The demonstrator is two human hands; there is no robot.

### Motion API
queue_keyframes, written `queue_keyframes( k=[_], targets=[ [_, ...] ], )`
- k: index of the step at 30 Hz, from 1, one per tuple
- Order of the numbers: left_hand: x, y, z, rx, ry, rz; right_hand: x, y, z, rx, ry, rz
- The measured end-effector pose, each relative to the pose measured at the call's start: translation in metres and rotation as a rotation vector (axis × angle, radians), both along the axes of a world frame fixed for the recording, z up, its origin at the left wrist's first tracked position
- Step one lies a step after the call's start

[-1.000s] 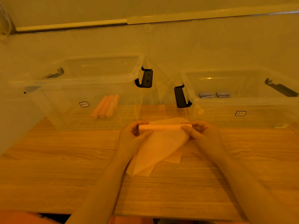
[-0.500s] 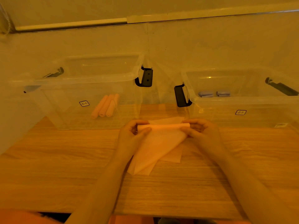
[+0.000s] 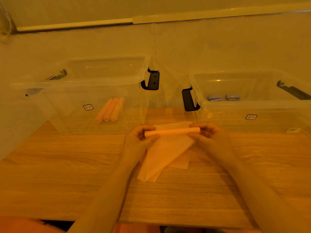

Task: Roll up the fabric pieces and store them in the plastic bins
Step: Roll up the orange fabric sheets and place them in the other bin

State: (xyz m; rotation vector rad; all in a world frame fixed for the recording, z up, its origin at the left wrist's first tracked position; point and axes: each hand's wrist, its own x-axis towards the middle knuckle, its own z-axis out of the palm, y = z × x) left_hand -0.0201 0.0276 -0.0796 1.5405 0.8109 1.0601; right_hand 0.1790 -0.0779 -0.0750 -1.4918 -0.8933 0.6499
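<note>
On the table (image 3: pixel 50 174), left hand (image 3: pixel 137 142) and right hand (image 3: pixel 210 138) pinch the cloth (image 3: pixel 165 148) roll's ends; thin, limp, likely unrolls unless held there.

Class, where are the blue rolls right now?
In the head view, the blue rolls lie inside the right bin, at its far left end near the black latch.

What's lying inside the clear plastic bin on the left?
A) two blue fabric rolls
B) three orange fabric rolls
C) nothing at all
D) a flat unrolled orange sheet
B: three orange fabric rolls lie side by side on the floor of the left clear plastic bin; the blue rolls sit in the right clear plastic bin.
</note>
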Motion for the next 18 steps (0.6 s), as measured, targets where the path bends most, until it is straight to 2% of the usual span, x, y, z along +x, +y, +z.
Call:
queue_keyframes(
  k=[7, 14, 18],
  targets=[
    [0.0027, -0.0046, 0.0051, 0.010, -0.010, 0.011, -0.0008, -0.0044, 0.0030, 0.042, 0.013, 0.020],
    [0.0008, -0.0050, 0.0054, 0.085, 0.088, 0.018, 0.0002, -0.0039, 0.0021, 0.049, 0.086, 0.053],
    [0.0003, -0.0022, 0.0029, 0.018, 0.029, 0.003, 0.0011, -0.0042, 0.0008, 0.056, 0.065, 0.041]
  ],
)
